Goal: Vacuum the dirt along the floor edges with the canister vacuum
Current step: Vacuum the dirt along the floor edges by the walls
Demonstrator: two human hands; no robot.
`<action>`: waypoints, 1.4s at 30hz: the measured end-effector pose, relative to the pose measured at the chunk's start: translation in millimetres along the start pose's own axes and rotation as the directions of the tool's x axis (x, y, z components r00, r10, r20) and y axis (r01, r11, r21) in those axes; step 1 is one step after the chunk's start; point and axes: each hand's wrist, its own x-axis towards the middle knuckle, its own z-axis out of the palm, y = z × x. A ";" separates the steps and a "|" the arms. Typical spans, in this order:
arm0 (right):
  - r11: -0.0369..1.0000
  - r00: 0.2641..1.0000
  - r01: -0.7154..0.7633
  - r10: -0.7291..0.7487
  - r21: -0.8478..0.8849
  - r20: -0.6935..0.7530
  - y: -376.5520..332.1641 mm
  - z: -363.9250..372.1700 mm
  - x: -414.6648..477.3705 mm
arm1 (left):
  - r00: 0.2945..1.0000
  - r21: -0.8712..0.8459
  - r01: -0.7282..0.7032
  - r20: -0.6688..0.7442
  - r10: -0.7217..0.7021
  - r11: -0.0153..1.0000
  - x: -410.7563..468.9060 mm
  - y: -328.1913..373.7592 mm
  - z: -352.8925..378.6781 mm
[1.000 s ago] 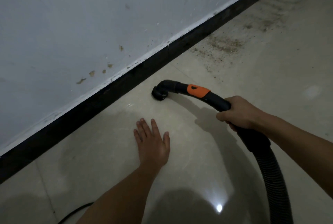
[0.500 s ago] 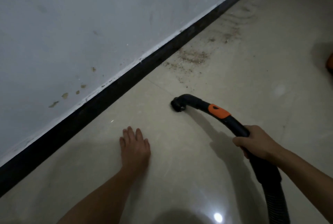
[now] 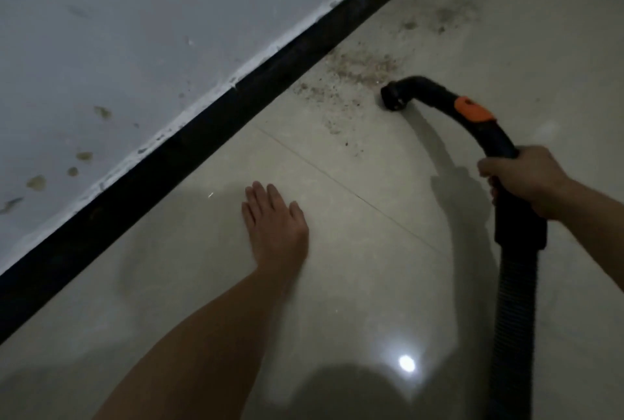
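My right hand [image 3: 526, 180] grips the black curved vacuum handle [image 3: 486, 136], which has an orange slider [image 3: 471, 110]. Its open nozzle end [image 3: 393, 99] sits on the pale tiled floor at the edge of a patch of brown dirt [image 3: 358, 75]. More dirt [image 3: 449, 11] lies farther along the black baseboard [image 3: 209, 122]. The ribbed hose [image 3: 513, 301] runs down out of the frame at the lower right. My left hand [image 3: 273, 224] rests flat on the floor, fingers straight, left of the nozzle.
A white wall [image 3: 135, 31] with small brown stains [image 3: 37, 181] rises above the baseboard on the left. A tile joint [image 3: 337, 180] crosses the glossy floor. A light reflection [image 3: 407, 363] glares near the bottom. The canister is out of view.
The nozzle has moved along the floor to the right, away from my left hand, and now touches the near dirt patch. My left hand stays flat on the tile.
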 end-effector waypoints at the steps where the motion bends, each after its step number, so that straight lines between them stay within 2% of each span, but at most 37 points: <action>1: 1.000 1.000 0.004 -0.004 -0.001 0.018 -14.8 9.6 15.9 | 1.000 0.008 0.001 -0.001 -0.001 1.000 0.3 0.4 2.4; 9: 0.994 0.986 0.110 -0.106 -0.022 0.130 -105.2 85.0 76.5 | 1.000 0.070 0.019 -0.005 -0.019 0.997 4.0 -4.8 6.1; 16: 0.970 0.940 0.210 -0.166 -0.123 0.298 -95.0 94.4 50.6 | 0.999 0.043 0.040 0.016 -0.040 0.998 5.9 -0.6 0.1; 21: 0.972 0.949 0.199 -0.158 -0.128 0.272 -98.8 97.2 47.1 | 0.998 0.046 0.049 0.031 -0.050 0.998 5.4 -2.2 0.5; 26: 0.905 0.875 0.323 -0.174 -0.277 0.452 -92.6 104.4 8.7 | 0.998 0.047 0.044 0.047 -0.046 0.998 5.1 -2.3 -0.6; 28: 0.907 0.899 0.306 -0.174 -0.291 0.402 -93.7 101.2 15.2 | 0.998 0.041 0.045 0.047 -0.047 0.998 5.4 -2.3 -1.1; 31: 0.941 0.971 0.197 -0.147 -0.276 0.191 -106.6 85.7 47.1 | 0.998 0.009 0.043 0.036 -0.044 0.999 5.4 -1.9 -0.4; 34: 0.959 0.994 0.097 -0.078 -0.268 0.081 -128.1 66.1 72.0 | 0.999 -0.008 0.023 0.042 -0.023 1.000 5.2 -3.1 0.2; 37: 0.945 0.993 0.083 -0.053 -0.316 0.103 -143.4 55.8 72.1 | 0.995 -0.023 0.040 0.089 -0.038 0.999 7.5 -3.6 -1.8; 40: 0.902 0.982 0.129 -0.061 -0.411 0.176 -142.7 49.7 58.4 | 0.991 -0.027 0.043 0.129 -0.039 0.999 8.6 -5.3 -2.6; 42: 0.872 0.982 0.151 -0.080 -0.466 0.169 -138.3 41.9 56.1 | 0.990 -0.029 0.038 0.140 -0.034 0.999 9.1 -6.3 -3.8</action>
